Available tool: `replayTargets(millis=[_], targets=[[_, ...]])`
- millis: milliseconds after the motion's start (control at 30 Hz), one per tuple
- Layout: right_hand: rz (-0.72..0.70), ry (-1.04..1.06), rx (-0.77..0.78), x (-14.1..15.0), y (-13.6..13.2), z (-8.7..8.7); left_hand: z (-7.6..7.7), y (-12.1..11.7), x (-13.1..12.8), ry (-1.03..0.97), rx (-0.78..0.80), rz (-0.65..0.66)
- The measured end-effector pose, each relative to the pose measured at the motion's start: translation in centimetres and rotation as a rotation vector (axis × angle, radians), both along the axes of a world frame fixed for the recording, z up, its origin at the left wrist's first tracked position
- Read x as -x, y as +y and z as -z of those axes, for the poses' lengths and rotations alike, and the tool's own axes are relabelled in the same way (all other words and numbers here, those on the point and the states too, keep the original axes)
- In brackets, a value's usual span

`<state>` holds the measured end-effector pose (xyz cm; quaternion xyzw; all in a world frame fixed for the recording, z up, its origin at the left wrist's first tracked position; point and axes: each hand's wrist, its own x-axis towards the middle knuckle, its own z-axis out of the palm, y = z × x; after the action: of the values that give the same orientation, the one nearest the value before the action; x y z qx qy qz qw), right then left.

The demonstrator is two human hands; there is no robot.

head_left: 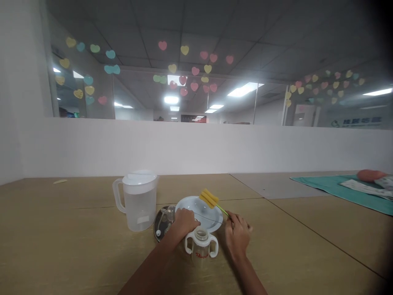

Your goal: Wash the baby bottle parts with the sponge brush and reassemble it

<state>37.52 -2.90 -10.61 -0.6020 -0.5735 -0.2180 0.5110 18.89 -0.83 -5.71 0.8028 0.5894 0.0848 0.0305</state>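
My right hand (238, 234) is closed around the green handle of a bottle brush (209, 199). The brush's yellow sponge head is raised over the far right part of a white bowl (218, 225). At the bowl's near left side is my left hand (185, 220), fingers curled; what they grip, if anything, is hidden. Between my forearms stands a clear baby bottle (201, 249) with two white handles, red lettering and an uncapped mouth. Left of the bowl, partly behind my left hand, a dark round tray (157, 224) holds small clear and white bottle parts (171, 213).
A translucent white pitcher (139, 203) with liquid in it stands left of the tray. On the far right, a green cloth (325, 184) carries a reddish item (371, 175) and a patterned cloth (364, 189). A low white wall (196, 147) borders the table's back edge.
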Motion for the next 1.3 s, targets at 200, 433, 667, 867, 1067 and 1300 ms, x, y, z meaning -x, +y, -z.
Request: replayTargets(millis=[200,433,667,867,1067,1300], targets=[[-0.013,0.004,0.0,0.0,0.0,0.0,0.4,0.4,0.6,-0.159,0.041,0.088],[-0.075,-0.049,-0.104,-0.2,0.2,0.2,-1.3,1.0,0.8,-0.541,0.013,0.132],[-0.107,-0.202,-0.164,-0.4,-0.1,-0.2,-6.5,-0.9,2.7,-1.208,-0.026,0.367],[-0.072,-0.181,-0.151,-0.4,-0.3,-0.4,-8.7,-2.4,7.3,-0.334,-0.238,0.11],[-0.021,-0.143,-0.12,-0.6,0.0,-0.3,-7.1,-1.2,9.6,-0.08,0.044,-0.081],[-0.022,-0.147,-0.122,-0.3,-0.1,-0.4,-4.9,0.2,8.8,-0.027,0.278,-0.033]])
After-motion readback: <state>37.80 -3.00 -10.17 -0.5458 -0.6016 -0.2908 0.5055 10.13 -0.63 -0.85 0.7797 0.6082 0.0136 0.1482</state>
